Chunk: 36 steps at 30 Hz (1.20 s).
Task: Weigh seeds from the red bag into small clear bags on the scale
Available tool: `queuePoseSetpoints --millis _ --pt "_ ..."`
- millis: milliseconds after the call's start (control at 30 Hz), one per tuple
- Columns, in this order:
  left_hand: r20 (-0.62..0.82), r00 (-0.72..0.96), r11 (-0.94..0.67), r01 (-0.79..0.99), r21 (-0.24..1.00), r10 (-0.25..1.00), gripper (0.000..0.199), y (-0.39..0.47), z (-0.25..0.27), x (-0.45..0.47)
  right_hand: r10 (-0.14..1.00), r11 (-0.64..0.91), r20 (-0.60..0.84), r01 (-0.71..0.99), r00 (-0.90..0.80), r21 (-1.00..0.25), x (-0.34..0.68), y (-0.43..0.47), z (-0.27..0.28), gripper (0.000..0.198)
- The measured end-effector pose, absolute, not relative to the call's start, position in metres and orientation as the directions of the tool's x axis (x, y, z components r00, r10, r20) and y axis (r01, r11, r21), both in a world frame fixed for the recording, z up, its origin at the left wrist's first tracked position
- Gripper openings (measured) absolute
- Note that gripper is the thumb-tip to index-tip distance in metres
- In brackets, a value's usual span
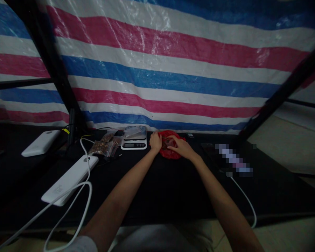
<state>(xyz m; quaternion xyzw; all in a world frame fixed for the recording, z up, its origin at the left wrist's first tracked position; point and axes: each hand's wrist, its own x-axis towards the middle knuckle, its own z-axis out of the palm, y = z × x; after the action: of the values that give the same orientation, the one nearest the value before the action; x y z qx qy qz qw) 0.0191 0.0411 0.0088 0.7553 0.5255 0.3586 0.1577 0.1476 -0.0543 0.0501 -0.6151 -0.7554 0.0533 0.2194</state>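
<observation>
In the head view, both bare arms reach up from the bottom of the frame to a red plastic bag lying on the black table just above the frame's centre. The left hand rests on the bag's left edge with its fingers curled down onto the plastic. The right hand lies across the bag's right half, fingers bent and pressing into it; whether either hand truly pinches the plastic cannot be told at this size. Something dark shows inside the bag between the two hands.

Just left of the left hand stands a small white kitchen scale with a clear packet on its platform. Further left lie clear bags of brown bits. In the lower left a white power bank lies with a white cable looping off it, and another white power bank sits at the far left. A blurred patch sits right of the bag. A striped red, white and blue tarp fills the upper frame.
</observation>
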Motion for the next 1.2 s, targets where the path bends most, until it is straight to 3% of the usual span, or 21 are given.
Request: queuePoseSetpoints --millis 100,267,433,533,733,1000,1100,1200 --pt "0.408 0.064 -0.344 0.665 0.663 0.911 0.023 0.04 0.012 0.017 0.964 0.131 0.252 0.977 -0.086 -0.167 0.156 -0.055 0.05 0.048" --pt "0.282 0.152 -0.317 0.567 0.76 0.947 0.025 0.043 0.012 0.018 0.968 -0.017 0.252 0.994 -0.012 0.111 0.167 -0.053 0.041 0.038" --pt "0.196 0.132 -0.235 0.482 0.844 0.972 0.022 0.046 0.009 0.02 0.952 0.011 0.292 0.962 -0.094 0.273 0.163 -0.053 0.042 0.034" --pt "0.161 0.105 -0.189 0.363 0.912 0.981 0.019 0.045 0.009 0.021 0.953 0.077 0.265 0.964 -0.146 0.255 0.163 -0.052 0.042 0.033" --pt "0.093 0.11 -0.109 0.152 0.982 0.99 0.012 0.048 0.008 0.025 0.951 0.142 0.266 0.988 -0.154 0.066 0.163 -0.051 0.04 0.033" --pt "-0.072 0.104 0.081 -0.083 0.993 0.992 0.021 0.05 0.004 0.052 0.947 0.028 0.322 0.999 -0.015 -0.035 0.148 -0.049 0.034 0.035" --pt "-0.061 0.098 0.073 -0.127 0.989 0.993 0.018 0.048 0.005 0.053 0.949 -0.008 0.313 0.998 0.026 -0.059 0.147 -0.05 0.033 0.036" --pt "-0.027 0.033 0.031 -0.131 0.991 0.999 0.015 0.05 0.005 0.049 0.949 -0.038 0.312 0.999 0.038 -0.005 0.145 -0.052 0.036 0.034"
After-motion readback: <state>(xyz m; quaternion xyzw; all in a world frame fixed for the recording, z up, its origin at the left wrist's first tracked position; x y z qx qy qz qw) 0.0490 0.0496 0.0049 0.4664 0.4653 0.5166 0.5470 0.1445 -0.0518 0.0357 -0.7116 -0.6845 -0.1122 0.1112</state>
